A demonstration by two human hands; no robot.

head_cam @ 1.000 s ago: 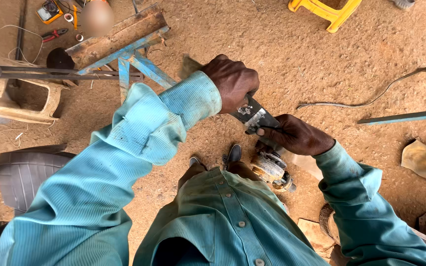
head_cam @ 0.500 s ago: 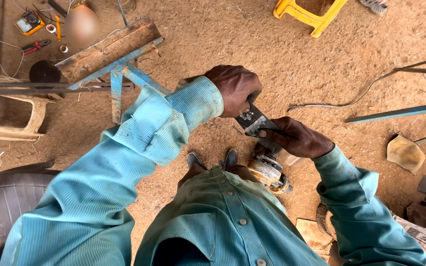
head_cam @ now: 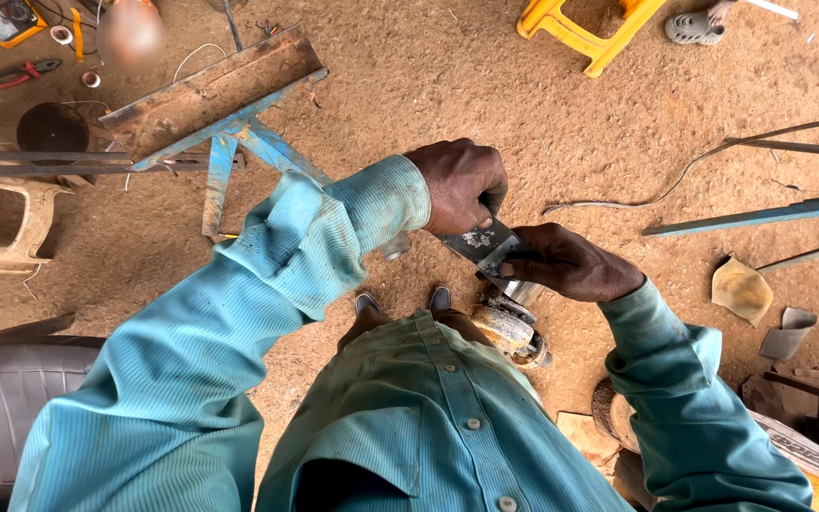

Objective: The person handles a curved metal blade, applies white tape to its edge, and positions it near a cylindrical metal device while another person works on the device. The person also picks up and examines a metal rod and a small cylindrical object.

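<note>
The two hands meet just right of the frame's centre, above bare sandy ground that lies open around them toward the top and the right. The left hand (head_cam: 462,185) comes in from the lower left on a long teal sleeve and is closed in a fist round the upper end of a flat metal plate (head_cam: 481,245); the right hand (head_cam: 571,265) comes from the lower right, and its fingers pinch the plate's lower end against a small caster wheel (head_cam: 514,334) that hangs just below it. The plate is dark grey steel, speckled with pale spots, tilted down to the right. The wheel is tan with a shiny metal fork; whether it is fixed to the plate is hard to tell. Directly below lie the person's shoes (head_cam: 402,301), close under the wheel. The open room is bounded at upper left by a rusty steel channel on a blue frame (head_cam: 215,90), at the top edge by a yellow plastic stool (head_cam: 575,28), and at right by long blue metal bars (head_cam: 760,216) lying on the ground, all well apart from the hands. A tyre (head_cam: 11,408) fills the lower left corner.
</note>
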